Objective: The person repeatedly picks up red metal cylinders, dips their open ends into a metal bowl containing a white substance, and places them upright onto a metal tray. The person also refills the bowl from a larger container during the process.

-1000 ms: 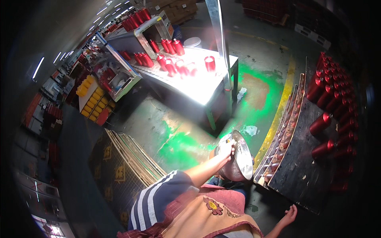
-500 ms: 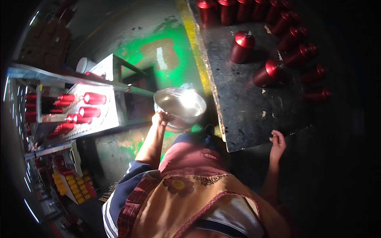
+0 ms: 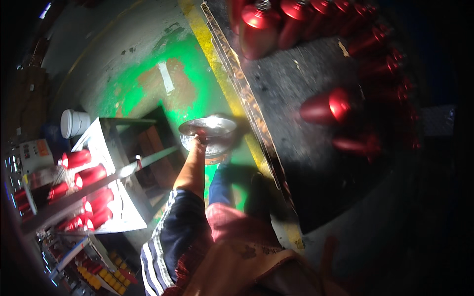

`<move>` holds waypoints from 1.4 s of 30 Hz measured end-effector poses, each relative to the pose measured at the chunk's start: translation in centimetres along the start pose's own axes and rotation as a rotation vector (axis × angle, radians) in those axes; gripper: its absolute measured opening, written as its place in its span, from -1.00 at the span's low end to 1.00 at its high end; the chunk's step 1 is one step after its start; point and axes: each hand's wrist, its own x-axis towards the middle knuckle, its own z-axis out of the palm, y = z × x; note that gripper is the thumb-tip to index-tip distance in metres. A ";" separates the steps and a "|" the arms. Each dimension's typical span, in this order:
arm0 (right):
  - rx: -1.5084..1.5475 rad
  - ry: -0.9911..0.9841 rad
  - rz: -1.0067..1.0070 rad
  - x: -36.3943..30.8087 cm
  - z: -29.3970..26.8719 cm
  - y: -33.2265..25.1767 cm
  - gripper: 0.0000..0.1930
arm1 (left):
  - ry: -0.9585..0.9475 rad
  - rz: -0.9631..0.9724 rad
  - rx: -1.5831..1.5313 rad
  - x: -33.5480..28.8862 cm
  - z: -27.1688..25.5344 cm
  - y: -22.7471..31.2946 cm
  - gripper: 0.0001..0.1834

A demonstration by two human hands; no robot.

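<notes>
My left hand [image 3: 197,142] is closed on the near rim of a round, shiny metal bowl [image 3: 220,129], held out in front of me above the floor. My right hand [image 3: 330,243] shows only as a dark blur low on the right, beside the near end of the black tabletop; its fingers cannot be made out. On that black tabletop [image 3: 276,93] two red metal bottles, one of them a blurred red bottle [image 3: 321,109], lie nearest me in the picture. Several more stand along its far and right sides, such as a red bottle [image 3: 259,32] with a threaded neck.
To the left, a white-topped table [image 3: 126,209] carries several red bottles [image 3: 91,173], with a metal bar [image 3: 106,181] crossing in front. A white bucket [image 3: 75,123] stands behind it. Yellow items [image 3: 111,280] fill a rack lower left. A yellow line [image 3: 207,39] runs along the green-stained floor.
My view has shifted and turned, bringing the black tabletop closer. The bowl stays in my left hand, with that arm stretched further forward. My right hand has dropped lower into shadow.
</notes>
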 end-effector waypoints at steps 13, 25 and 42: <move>0.824 -0.478 0.970 0.3 -21.6 -6.9 -0.70 | -0.054 -0.022 -0.258 18.0 -0.4 -10.8 -0.74; 0.790 -0.299 0.895 4.4 -18.1 -5.2 -0.71 | 0.246 -0.479 0.074 14.9 -8.7 -20.5 -0.66; 0.927 0.687 0.337 36.3 -40.4 -5.2 -0.37 | -1.640 1.529 1.305 -41.5 28.4 -4.4 -0.39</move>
